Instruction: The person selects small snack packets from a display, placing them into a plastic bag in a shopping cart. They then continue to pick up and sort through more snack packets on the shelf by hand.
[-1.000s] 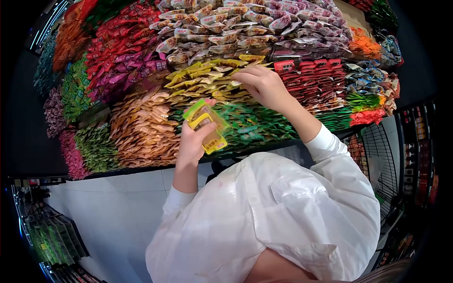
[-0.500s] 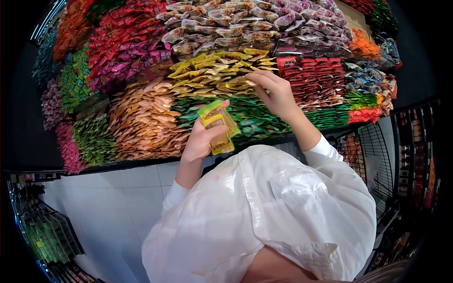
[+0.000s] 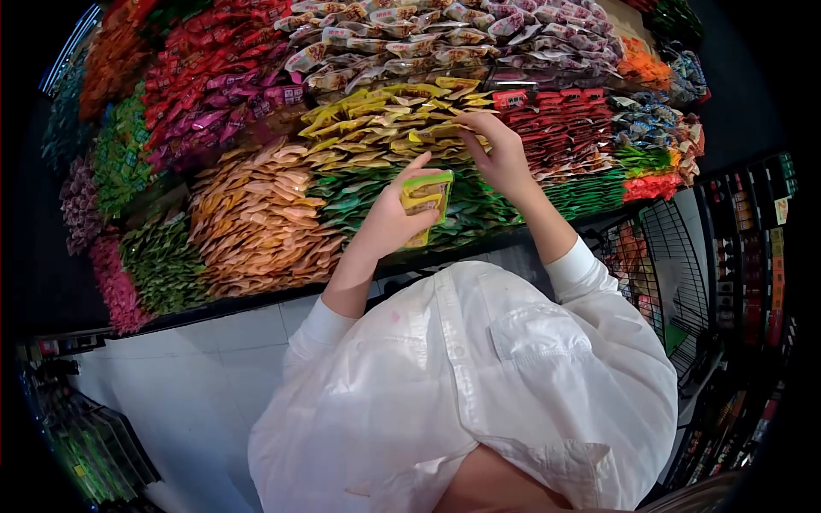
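My left hand (image 3: 389,221) is closed around a few small yellow-and-green snack packets (image 3: 429,193), held above the row of green packets (image 3: 487,208). My right hand (image 3: 503,158) reaches over the display, thumb and fingers pinching the end of a yellow snack packet (image 3: 434,134). That packet lies level at the front of a dense bank of yellow packets (image 3: 355,128), just beyond the left hand. Exact printing on the packets is too small to read.
Orange-beige packets (image 3: 256,222) fill the section on the left, red packets (image 3: 569,128) the one on the right. White-and-purple packets (image 3: 410,47) rise behind. A black wire basket or cart (image 3: 671,256) stands at right, near stocked shelves (image 3: 753,265).
My left hand has moved up and right with its packets, nearer the right hand. The right hand stays at the yellow row, where a yellow packet now shows at its fingertips.
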Demonstrator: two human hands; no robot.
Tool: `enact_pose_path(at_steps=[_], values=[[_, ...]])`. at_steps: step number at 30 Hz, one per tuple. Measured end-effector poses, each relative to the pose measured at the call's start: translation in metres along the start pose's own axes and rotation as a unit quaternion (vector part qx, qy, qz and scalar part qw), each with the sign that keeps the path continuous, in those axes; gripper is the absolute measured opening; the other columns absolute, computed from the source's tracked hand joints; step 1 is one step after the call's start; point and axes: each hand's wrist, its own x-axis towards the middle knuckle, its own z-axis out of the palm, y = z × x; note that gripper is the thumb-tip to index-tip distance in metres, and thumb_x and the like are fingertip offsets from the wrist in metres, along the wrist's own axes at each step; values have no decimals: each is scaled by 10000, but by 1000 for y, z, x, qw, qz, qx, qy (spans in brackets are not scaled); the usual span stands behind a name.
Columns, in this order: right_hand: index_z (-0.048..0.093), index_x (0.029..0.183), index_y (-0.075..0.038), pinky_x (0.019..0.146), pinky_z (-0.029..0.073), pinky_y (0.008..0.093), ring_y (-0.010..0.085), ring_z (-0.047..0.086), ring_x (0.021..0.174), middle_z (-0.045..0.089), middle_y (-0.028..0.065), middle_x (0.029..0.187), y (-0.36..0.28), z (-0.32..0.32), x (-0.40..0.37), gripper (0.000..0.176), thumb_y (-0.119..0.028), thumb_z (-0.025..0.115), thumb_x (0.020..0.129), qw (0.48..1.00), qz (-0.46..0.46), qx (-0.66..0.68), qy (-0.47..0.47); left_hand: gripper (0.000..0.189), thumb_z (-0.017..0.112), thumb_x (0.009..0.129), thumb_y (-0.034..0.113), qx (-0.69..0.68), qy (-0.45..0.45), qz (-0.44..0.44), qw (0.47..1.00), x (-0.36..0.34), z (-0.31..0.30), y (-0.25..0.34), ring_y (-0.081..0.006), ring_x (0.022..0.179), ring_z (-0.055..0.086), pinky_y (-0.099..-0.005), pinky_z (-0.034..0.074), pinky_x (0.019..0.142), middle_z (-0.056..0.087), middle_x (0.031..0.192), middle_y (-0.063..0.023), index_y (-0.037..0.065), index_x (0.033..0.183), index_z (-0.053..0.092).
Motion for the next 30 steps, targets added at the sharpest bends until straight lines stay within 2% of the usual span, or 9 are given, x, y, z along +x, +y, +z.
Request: enact_pose_path(at_steps=[2,4,7,12,18,21,23,26,30], values=[[600,1028,-29,712,509,344,315,625,839,631,130,950,2,1,0,197,-10,588,832,998,-29,-49,-34,555,600,749,-48,167,0,57,984,10,-4,-4,-140,1103,516,-282,435,911,316,1449,-69,-13,1281,445],[605,1046,-38,739,509,340,291,628,880,628,134,988,-2,-3,1,253,34,579,805,996,-32,-67,-51,535,603,749,-24,186,3,45,981,19,-7,0,-142,1115,512,-278,434,905,321,1445,-102,-5,1264,460],[617,964,-87,623,501,333,251,624,762,628,72,918,1,-1,4,279,-57,592,687,957,-186,-218,-36,524,614,737,18,191,23,9,981,31,-14,-7,-195,1142,522,-284,437,900,325,1435,-174,15,1244,482],[626,979,-91,600,490,343,243,612,717,620,61,912,2,11,-3,298,-25,609,690,958,-156,-233,-67,512,628,720,31,257,39,19,965,24,-13,-7,-235,1152,521,-303,431,915,301,1447,-191,4,1215,502],[625,1000,-108,788,441,383,242,560,893,620,28,927,-3,25,-3,305,-70,631,697,942,-166,-281,-78,484,627,733,39,284,52,42,956,18,-12,-11,-229,1113,544,-303,446,894,328,1430,-189,-1,1202,512],[617,1040,-111,862,395,406,243,521,965,612,15,975,-5,27,-12,338,-84,639,704,949,-149,-276,-35,461,616,759,14,184,93,53,977,8,-16,-17,-209,1073,565,-294,462,860,400,1378,-160,6,1208,512],[599,1078,-98,881,393,410,247,523,964,599,22,1024,-2,23,-20,362,-106,649,720,935,-198,-291,-47,473,588,784,-26,-77,133,-2,988,-5,-18,-15,-196,1096,549,-307,473,851,468,1297,-119,28,1242,484],[590,1091,-89,924,371,429,261,512,984,595,30,1050,-7,28,-26,371,-150,662,732,934,-175,-308,-42,433,514,840,-12,-392,150,22,908,-11,-23,-14,-244,1088,533,-393,481,868,538,1181,-111,88,1255,440],[590,1063,-80,953,354,449,275,503,998,594,44,1044,0,36,-26,348,-193,671,745,938,-156,-307,-41,379,496,876,33,-433,179,28,883,-12,-25,-18,-255,1056,545,-415,481,855,548,1166,-117,122,1241,448]])
